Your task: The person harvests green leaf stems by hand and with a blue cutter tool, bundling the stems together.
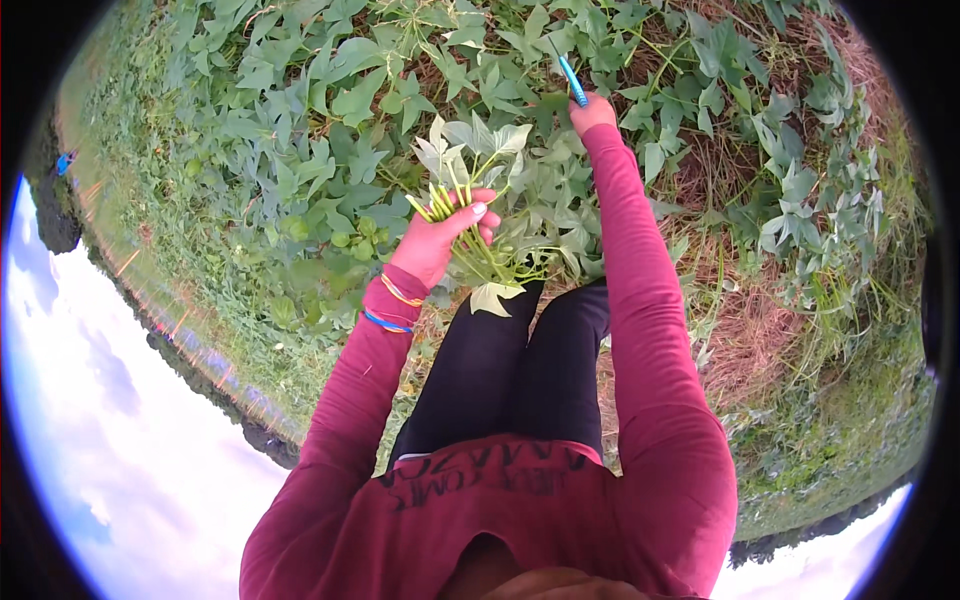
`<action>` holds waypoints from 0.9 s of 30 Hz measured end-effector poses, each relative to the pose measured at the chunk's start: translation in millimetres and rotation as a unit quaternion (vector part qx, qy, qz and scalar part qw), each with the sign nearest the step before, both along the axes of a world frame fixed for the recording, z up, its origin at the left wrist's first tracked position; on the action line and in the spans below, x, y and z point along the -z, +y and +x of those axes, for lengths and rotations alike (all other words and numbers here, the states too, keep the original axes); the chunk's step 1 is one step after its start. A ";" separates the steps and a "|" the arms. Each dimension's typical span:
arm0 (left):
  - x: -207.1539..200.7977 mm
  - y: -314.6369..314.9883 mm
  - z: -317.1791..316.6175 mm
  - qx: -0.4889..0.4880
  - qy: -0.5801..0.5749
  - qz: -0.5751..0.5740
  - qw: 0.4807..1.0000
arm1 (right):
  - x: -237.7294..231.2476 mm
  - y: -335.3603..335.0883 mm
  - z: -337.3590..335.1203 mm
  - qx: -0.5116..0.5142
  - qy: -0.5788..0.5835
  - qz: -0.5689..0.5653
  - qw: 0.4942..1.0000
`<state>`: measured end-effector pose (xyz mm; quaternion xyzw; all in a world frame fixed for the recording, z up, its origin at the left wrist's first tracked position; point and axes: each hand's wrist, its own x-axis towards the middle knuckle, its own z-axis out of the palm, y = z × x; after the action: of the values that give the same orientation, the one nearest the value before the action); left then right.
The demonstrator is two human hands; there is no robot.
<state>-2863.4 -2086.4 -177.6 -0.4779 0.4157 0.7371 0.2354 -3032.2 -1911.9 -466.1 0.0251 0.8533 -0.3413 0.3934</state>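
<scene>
My left hand is closed around a bunch of green leafy stems. Their pale cut ends poke up past the thumb, and leaves spread out above and below the fist. Farther out and to the right, my right hand grips a knife with a bright blue handle. Its thin dark blade points up and left among the vine leaves, where the tip is hard to make out. Lobed green vine leaves surround both hands, and some of the right fingers are hidden.
Dense leafy vines cover the ground ahead and to the left. Dry brown grass lies on the right among green plants. My legs in dark trousers are below the bunch. A small blue object stands far off at the left.
</scene>
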 end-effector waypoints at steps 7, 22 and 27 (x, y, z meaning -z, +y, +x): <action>65.9 -1.0 -65.9 -0.096 0.036 -0.039 0.994 | -99.8 47.1 18.5 0.278 0.048 -0.166 0.945; 70.6 20.7 -50.4 -0.068 -0.042 -0.090 0.993 | -69.5 -17.7 28.4 0.045 0.166 0.050 0.984; 79.9 51.2 -130.2 -0.038 -0.001 -0.062 0.997 | -191.6 45.0 29.0 -0.011 0.322 -0.036 0.946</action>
<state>-2993.7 -2035.2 -257.5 -0.5078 0.4419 0.7178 0.1778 -3003.1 -1867.0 -274.6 -0.1099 0.9219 -0.3572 0.1017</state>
